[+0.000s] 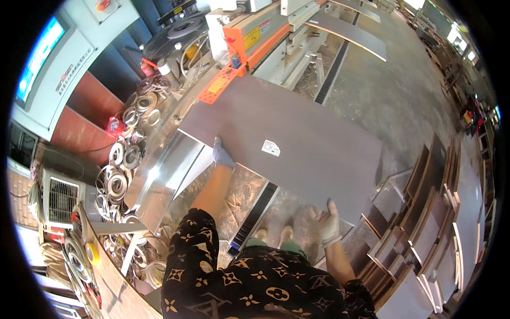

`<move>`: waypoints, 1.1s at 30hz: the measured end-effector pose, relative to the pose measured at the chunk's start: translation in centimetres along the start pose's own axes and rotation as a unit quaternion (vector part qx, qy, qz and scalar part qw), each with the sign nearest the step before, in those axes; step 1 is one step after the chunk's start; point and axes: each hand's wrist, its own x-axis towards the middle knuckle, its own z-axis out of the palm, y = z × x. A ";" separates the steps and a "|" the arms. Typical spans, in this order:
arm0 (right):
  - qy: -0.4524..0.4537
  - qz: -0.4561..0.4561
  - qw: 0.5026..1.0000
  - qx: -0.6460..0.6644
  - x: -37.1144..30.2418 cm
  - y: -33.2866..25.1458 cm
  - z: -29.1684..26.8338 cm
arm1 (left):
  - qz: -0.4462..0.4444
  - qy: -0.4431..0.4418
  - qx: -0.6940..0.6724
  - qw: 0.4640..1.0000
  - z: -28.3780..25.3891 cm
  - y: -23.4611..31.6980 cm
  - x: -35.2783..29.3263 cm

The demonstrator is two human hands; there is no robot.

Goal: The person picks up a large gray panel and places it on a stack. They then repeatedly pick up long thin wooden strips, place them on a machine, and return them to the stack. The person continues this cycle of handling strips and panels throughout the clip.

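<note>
A large grey-brown flat panel with a white label lies across the machine's infeed, its far left corner under an orange perforated guard plate. My left hand, in a grey-blue glove, holds the panel's near edge at the left; one digit shows on top and the other fingers are hidden. At the near edge further right, my right hand, in a pale glove, has its dark-tipped thumb up against the panel and its fingers curled at the edge.
An orange and white machine stands beyond the panel. Stacked panels lean at the right. Rolls of edge banding pile up at the left, below a control screen. A slotted dark floor strip runs beside my feet.
</note>
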 end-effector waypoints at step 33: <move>0.345 -0.478 0.805 0.059 -44.4 2.6 -10.1 | -0.561 -0.605 0.350 0.444 -9.6 -17.6 -51.2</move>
